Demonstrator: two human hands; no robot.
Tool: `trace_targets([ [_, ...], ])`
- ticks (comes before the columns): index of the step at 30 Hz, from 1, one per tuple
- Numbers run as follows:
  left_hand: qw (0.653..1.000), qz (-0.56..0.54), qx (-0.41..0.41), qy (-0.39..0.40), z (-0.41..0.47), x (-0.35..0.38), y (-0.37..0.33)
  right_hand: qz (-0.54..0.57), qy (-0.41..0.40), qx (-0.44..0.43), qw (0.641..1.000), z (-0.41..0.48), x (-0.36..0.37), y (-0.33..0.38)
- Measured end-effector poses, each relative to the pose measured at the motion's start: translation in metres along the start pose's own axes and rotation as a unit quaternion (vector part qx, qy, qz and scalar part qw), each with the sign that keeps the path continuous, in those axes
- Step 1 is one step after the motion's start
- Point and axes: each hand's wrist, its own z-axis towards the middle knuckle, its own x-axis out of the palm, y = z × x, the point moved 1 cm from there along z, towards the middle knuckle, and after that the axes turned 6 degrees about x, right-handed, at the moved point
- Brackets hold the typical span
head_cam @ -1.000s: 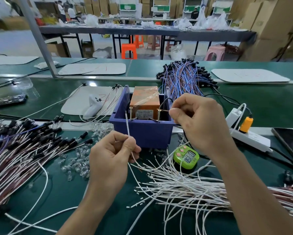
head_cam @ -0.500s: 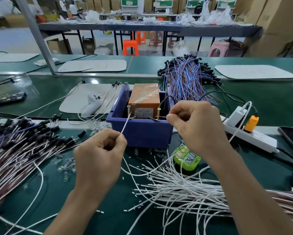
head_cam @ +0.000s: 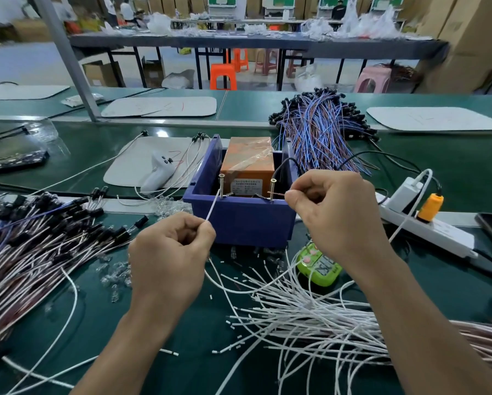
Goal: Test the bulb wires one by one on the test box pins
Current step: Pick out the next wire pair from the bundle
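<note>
**Test box: wire ends on both pins**

Item: test box, orange and taped over, seated inside a blue bin on the green table. Two upright screws stand at the bin's front rim, the left pin and the right pin.

Grip one: the left hand, in front of the bin's left front corner, pinches a white wire between thumb and forefinger. The wire slants up over the front rim and its tip meets the left pin low on the shaft.

Grip two: the right hand, at the bin's right front corner and level with the rim, pinches a thin bare lead. The lead lies level and touches the right pin (whether it belongs to the same wire cannot be told).

Around the bin:
- loose white wires, fanned out in front and to the right
- green timer, just in front of the right front corner
- black-capped bundle, to the left
- blue-and-brown bundle, behind the right rear corner
- power strip, to the right and apart from the wall

Open room: a strip of table along the bin's front wall, between the two hands, and clear bulbs front-left.
</note>
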Motion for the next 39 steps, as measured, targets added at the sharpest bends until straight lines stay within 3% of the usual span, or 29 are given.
trace_targets([
  [16,0.999,-0.041,0.024,0.027,-0.002,0.003,0.003,-0.023,-0.014,0.023,0.999,-0.002,-0.003,0.008],
  [22,0.999,-0.016,0.023,0.027,0.000,0.001,0.002,-0.096,0.004,-0.012,0.995,-0.014,0.004,0.027],
  [27,1.000,0.014,0.007,0.011,0.002,0.001,-0.001,-0.078,0.012,-0.014,0.997,-0.017,0.005,0.029],
  [39,0.997,-0.039,0.047,0.042,-0.002,0.000,0.001,-0.049,-0.088,0.015,0.995,-0.008,0.000,0.016],
])
